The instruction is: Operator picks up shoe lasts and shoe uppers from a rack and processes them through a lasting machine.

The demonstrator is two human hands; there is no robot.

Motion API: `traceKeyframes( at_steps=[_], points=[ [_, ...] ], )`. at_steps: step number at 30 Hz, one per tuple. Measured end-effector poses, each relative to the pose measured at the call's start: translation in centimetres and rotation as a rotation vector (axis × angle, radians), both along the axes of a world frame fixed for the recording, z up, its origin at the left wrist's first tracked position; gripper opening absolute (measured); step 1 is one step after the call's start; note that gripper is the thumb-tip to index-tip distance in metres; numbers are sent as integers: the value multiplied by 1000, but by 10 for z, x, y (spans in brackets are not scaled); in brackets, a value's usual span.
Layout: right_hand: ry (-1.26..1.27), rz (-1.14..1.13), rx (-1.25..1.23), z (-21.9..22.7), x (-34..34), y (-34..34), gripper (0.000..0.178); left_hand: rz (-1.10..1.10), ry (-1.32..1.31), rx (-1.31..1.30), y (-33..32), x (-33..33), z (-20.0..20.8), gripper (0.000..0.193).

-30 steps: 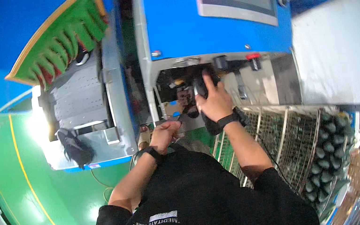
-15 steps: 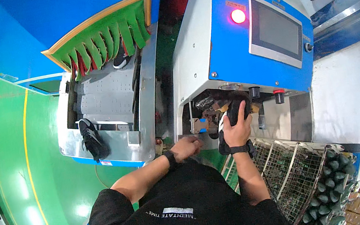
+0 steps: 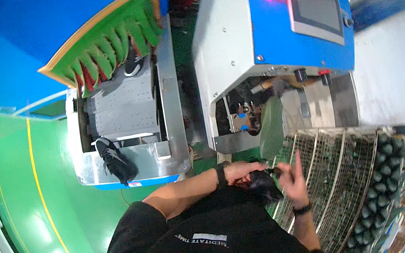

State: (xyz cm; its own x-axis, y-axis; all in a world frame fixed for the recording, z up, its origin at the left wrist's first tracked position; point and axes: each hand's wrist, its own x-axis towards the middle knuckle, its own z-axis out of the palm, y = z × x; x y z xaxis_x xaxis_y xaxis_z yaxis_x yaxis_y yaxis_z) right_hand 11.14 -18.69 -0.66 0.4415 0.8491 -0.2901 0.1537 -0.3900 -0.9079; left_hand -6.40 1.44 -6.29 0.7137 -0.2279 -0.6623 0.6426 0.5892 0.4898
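Observation:
Close to my body, my left hand (image 3: 245,171) is closed on a dark shoe (image 3: 262,187), blurred and partly hidden by the hand. Beside the shoe is my right hand (image 3: 293,183), its index finger stretched out and the other fingers partly bent. Its thumb points toward the shoe; contact is unclear. A bare green shoe last (image 3: 271,127) stands at the front opening of the blue and white machine (image 3: 240,45), beyond my hands. Inside that opening, metal parts (image 3: 247,119) show next to the last.
To the left, a conveyor (image 3: 122,108) runs under a green strip curtain (image 3: 109,48). One black shoe (image 3: 116,161) lies on its near metal edge, another (image 3: 133,65) by the curtain. A wire cart (image 3: 323,176) with several dark green lasts (image 3: 382,193) stands at right.
The dark shoe has moved from the machine opening toward my body, exposing the green last. My left hand has taken hold of the shoe; my right hand has drawn back. The view has shifted.

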Motion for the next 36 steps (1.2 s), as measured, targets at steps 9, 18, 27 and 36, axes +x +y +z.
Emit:
traceKeyframes(
  at_steps=[9,18,27,36],
  points=[
    [186,-509,405,-31,-24,123,75,184,-130,481,29,-59,37,52],
    [-52,-1162,587,110,-38,-208,78,-101,-434,665,-52,15,-17,47],
    [-451,-1545,1578,203,-129,-491,59,-592,-351,733,-166,135,22,49],
    [392,-1489,1399,231,-82,-701,70,-630,-320,597,-249,178,20,42]
  ],
)
